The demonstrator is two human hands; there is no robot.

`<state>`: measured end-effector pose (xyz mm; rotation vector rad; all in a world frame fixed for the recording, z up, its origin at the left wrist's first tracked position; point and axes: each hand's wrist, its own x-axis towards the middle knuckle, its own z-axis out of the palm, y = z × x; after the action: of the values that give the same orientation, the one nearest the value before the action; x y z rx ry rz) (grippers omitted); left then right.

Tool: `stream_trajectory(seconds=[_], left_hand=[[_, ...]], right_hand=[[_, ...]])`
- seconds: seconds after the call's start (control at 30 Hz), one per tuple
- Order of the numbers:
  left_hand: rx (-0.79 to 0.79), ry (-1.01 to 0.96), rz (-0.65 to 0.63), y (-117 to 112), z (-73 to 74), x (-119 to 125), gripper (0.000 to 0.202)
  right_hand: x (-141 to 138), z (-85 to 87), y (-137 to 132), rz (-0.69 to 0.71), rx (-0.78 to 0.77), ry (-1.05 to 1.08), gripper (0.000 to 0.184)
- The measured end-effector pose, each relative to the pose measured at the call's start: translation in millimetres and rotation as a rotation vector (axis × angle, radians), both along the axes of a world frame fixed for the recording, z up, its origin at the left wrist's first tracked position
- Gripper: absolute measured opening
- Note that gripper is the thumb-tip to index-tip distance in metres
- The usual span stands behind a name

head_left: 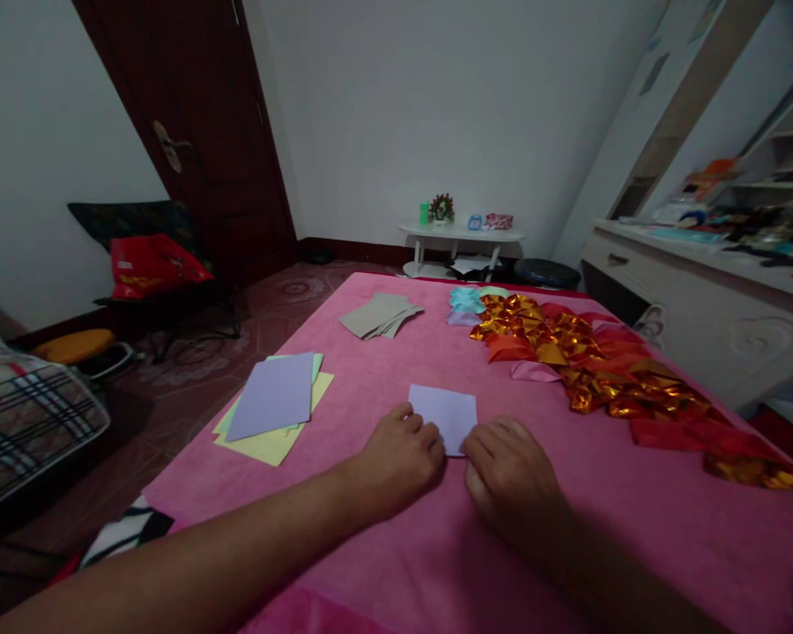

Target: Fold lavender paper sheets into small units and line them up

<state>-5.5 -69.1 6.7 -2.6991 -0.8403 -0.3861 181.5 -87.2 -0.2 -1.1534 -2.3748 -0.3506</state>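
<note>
A small lavender paper sheet lies flat on the pink cloth-covered table. My left hand rests curled at the sheet's near left edge, fingertips pinching or pressing the paper. On the near right corner my right hand lies with its fingers bent, pressing the same sheet. Both hands meet at the sheet's front edge.
A stack of lavender, green and yellow sheets lies to the left. Grey cards sit farther back. Shiny gold and red foil pieces and light blue paper spread along the right. A white cabinet stands beside the table.
</note>
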Motion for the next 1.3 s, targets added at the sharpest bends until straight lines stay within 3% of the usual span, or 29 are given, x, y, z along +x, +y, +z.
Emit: stream_trajectory(seconds=[0.3, 0.67, 0.9, 1.0, 1.1, 1.2, 1.3], left_hand=[[-0.062, -0.141, 0.126, 35, 9.4, 10, 0.014], [-0.063, -0.237, 0.05, 35, 4.1, -3, 0.009], [-0.017, -0.378, 0.074, 44, -3.1, -12, 0.026], [-0.07, -0.497, 0.107, 47, -4.3, -17, 0.025], [-0.242, -0.675, 0.146, 50, -3.4, -21, 0.025], [-0.407, -0.95, 0.248, 54, -2.5, -25, 0.027], [-0.504, -1.21, 0.362, 55, -2.3, -24, 0.032]], right_hand=[[-8, 11.6, 37, 0.014, 0.077, 0.023, 0.018], [0, 12.6, 41, 0.094, 0.068, 0.117, 0.016], [13, 7.7, 47, 0.112, 0.053, 0.248, 0.017], [19, 7.0, 49, 0.071, 0.033, 0.327, 0.014], [22, 4.5, 51, 0.022, -0.018, 0.423, 0.014], [26, 0.5, 54, -0.022, -0.097, 0.577, 0.015], [31, -1.6, 56, -0.089, -0.05, 0.733, 0.015]])
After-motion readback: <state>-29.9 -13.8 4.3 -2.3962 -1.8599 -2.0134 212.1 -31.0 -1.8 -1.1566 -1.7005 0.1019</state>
